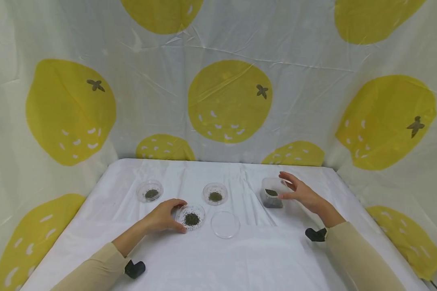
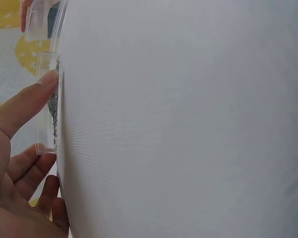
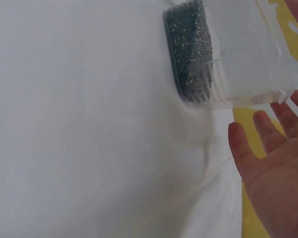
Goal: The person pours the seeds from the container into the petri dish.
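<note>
My left hand (image 1: 162, 217) grips a clear petri dish (image 1: 201, 211) by its side, thumb at the near edge and fingers at the far edge. Dark greenish-black granules (image 1: 191, 219) are heaped in the dish, with specks scattered around them. In the left wrist view the thumb (image 2: 27, 103) presses on the dish's clear wall (image 2: 45, 55). At the right, my right hand (image 1: 306, 197) is spread beside a clear plastic tub (image 1: 273, 203) with dark granules in its lower part. In the right wrist view the fingertips (image 3: 237, 133) lie close to the tub's rim, relaxed.
Two more petri dishes with dark granules stand farther back, one at the left (image 1: 140, 196) and one in the middle (image 1: 208, 190). A clear round lid or dish (image 1: 225, 225) lies right of the held dish. A white cloth (image 1: 240, 262) covers the table, before a lemon-print curtain (image 1: 160, 93).
</note>
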Demonstrator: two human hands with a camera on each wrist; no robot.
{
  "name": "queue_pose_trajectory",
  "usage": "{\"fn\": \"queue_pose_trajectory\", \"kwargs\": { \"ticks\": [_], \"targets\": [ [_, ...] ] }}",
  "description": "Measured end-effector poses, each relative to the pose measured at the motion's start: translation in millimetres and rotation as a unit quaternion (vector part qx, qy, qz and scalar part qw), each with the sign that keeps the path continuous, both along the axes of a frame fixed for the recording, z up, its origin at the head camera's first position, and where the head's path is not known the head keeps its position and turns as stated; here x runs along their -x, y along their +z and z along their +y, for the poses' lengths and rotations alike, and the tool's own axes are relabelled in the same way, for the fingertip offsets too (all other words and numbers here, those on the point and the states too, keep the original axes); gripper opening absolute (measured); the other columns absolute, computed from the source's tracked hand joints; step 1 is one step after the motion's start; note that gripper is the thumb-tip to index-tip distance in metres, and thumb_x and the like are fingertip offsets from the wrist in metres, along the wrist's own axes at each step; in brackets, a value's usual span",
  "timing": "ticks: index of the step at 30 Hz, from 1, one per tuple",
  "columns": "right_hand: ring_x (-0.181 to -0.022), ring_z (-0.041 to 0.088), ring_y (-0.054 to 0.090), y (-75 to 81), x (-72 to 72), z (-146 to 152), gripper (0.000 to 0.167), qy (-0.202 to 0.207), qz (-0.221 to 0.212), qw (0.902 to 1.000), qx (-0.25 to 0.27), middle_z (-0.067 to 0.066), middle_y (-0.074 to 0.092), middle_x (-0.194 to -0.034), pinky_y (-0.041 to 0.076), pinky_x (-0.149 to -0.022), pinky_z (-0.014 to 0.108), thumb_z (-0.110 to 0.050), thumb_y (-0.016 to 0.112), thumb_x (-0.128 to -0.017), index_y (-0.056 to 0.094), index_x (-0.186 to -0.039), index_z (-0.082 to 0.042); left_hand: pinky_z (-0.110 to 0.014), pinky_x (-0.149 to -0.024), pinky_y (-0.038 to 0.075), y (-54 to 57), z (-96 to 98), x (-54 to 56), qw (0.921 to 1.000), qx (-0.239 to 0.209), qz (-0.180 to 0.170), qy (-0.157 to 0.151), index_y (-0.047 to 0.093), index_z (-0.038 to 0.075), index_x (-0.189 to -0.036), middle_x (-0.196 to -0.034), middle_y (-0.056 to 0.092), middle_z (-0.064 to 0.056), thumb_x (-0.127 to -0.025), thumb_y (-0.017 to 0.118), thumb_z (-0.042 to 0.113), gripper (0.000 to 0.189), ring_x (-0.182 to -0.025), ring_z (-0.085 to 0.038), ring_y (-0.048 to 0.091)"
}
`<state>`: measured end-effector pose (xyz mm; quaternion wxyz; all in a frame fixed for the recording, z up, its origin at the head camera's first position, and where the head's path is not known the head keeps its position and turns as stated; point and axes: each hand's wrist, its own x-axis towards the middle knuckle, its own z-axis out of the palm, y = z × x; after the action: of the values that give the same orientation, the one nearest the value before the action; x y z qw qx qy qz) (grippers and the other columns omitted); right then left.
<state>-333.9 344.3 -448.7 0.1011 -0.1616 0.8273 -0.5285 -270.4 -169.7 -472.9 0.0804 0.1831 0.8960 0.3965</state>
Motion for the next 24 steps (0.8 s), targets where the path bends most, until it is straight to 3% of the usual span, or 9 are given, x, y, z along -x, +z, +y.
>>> {"fn": "queue_pose_trajectory", "kwargs": {
  "ticks": [11,18,24],
  "targets": [
    [-0.154,0.042,0.014,21.8,2.8,-3.7,0.087,0.011,0.022,0.9995,0.017,0.020,0.021,-0.166,0.021,-0.116,0.062,-0.004,0.071,-0.097,0.016,-0.164,-0.003,-0.053,-0.115,0.034,1.9,0.4,-1.3,1.0000,0.001,0.002,0.005,0.062,0.004,-0.139,-0.140,0.060,-0.012,-0.064,0.102,0.024,0.087,-0.136,-0.038,0.048],
    [-0.154,0.041,0.013,34.8,3.5,-11.5,0.089,0.028,0.037,0.9986,0.027,0.021,0.021,-0.166,0.012,-0.121,0.058,-0.005,0.074,-0.095,0.017,-0.163,-0.001,-0.053,-0.115,0.035,-0.4,-0.2,-0.4,1.0000,0.000,-0.002,0.003,0.062,0.006,-0.139,-0.141,0.059,-0.012,-0.064,0.102,0.025,0.087,-0.137,-0.038,0.048],
    [-0.155,0.040,0.013,47.4,1.1,-23.4,0.088,0.039,0.043,0.9980,0.024,0.022,0.020,-0.167,0.013,-0.120,0.057,-0.005,0.074,-0.095,0.019,-0.164,-0.003,-0.053,-0.115,0.035,-1.7,-0.4,1.2,1.0000,0.002,0.000,0.003,0.062,0.006,-0.139,-0.140,0.060,-0.011,-0.063,0.102,0.025,0.087,-0.136,-0.037,0.049]
  ]
}}
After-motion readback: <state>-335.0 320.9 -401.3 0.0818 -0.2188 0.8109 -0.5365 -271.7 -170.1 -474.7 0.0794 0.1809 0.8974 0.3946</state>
